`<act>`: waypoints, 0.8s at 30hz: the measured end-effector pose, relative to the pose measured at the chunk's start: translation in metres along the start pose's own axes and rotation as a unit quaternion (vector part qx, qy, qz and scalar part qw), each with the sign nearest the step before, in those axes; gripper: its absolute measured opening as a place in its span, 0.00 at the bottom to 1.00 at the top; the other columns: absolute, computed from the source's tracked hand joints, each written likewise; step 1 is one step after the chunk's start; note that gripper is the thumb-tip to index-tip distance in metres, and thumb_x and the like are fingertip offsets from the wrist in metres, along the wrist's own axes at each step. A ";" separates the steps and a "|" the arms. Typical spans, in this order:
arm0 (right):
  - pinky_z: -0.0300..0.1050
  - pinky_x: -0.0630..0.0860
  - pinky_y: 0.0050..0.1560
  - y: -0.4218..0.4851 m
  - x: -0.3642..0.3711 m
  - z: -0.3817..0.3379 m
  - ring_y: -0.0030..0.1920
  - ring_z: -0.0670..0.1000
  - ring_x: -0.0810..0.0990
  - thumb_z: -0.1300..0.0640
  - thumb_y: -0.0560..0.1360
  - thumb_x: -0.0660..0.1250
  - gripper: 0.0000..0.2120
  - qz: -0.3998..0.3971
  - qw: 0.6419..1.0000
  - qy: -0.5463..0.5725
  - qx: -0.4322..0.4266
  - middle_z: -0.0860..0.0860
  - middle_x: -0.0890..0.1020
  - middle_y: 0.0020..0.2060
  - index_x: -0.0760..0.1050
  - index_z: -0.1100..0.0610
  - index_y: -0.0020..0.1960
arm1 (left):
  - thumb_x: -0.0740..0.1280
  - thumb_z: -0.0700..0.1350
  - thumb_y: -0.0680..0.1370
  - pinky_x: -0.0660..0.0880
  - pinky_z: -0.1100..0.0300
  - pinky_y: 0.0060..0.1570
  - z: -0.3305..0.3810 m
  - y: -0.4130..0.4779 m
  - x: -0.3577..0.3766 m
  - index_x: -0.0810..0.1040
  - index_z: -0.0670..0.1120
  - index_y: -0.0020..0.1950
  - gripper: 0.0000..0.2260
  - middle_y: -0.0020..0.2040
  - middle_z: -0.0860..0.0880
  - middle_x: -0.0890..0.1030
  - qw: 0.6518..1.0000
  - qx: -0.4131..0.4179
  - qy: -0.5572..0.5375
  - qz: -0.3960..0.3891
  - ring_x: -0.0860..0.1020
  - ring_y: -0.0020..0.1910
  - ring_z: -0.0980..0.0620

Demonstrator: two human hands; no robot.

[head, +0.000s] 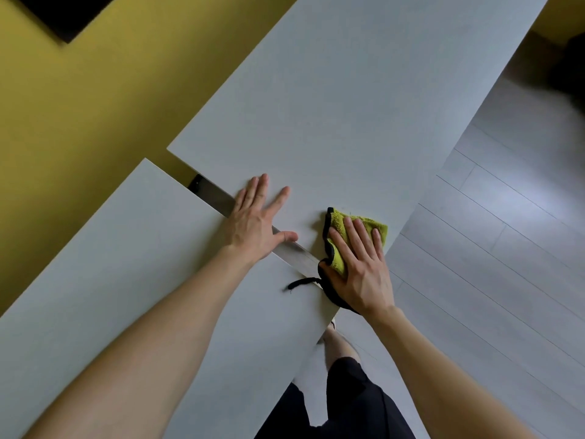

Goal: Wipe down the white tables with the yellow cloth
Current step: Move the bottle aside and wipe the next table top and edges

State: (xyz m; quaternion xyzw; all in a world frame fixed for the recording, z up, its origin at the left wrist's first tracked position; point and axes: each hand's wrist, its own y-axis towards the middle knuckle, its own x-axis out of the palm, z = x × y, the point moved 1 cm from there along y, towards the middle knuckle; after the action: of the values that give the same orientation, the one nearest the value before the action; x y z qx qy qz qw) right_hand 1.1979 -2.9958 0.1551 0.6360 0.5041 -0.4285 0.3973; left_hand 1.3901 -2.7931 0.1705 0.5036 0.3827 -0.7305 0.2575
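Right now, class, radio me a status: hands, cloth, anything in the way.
Left hand flat, bridging near table and far table. Right hand flat, pressing yellow cloth on far table. Gap between tables beside cloth.

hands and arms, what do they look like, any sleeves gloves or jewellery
The left hand and the right hand are both bare: no gloves, rings, watch or bracelets show. The left forearm and right forearm are uncovered right to the frame edge, so no sleeve is in view. Lower down, a black garment is worn on the legs.
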 end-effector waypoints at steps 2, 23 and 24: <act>0.68 0.55 0.85 0.003 0.000 0.004 0.88 0.57 0.54 0.38 0.84 0.69 0.34 0.001 1.000 0.007 -0.012 0.54 0.60 0.87 0.66 0.51 0.85 | 0.61 0.80 0.74 0.42 0.44 0.87 -0.001 0.002 -0.001 0.44 0.63 0.89 0.50 0.89 0.43 0.38 1.000 -0.004 0.005 -0.006 0.37 0.89 0.43; 0.62 0.58 0.84 0.010 0.038 -0.135 0.83 0.62 0.64 0.40 0.80 0.66 0.44 -0.108 0.985 0.123 -0.059 0.59 0.62 0.85 0.55 0.59 0.88 | 0.56 0.62 0.86 0.55 0.32 0.83 -0.145 -0.143 0.022 0.61 0.50 0.88 0.32 0.87 0.40 0.60 0.968 -0.201 0.048 0.144 0.56 0.88 0.37; 0.62 0.59 0.83 0.004 0.036 -0.128 0.83 0.62 0.62 0.41 0.81 0.63 0.43 -0.122 0.983 0.125 -0.060 0.59 0.59 0.86 0.52 0.59 0.88 | 0.57 0.62 0.86 0.54 0.31 0.83 -0.147 -0.142 0.026 0.61 0.52 0.88 0.32 0.88 0.41 0.58 0.965 -0.205 0.046 0.153 0.55 0.88 0.38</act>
State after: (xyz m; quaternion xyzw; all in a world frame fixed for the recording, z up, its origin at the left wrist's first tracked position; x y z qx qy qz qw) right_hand 1.2251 -2.8657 0.1620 0.5929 0.6486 -0.3601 0.3132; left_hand 1.3514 -2.5912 0.1593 0.5260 0.4541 -0.5638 0.4463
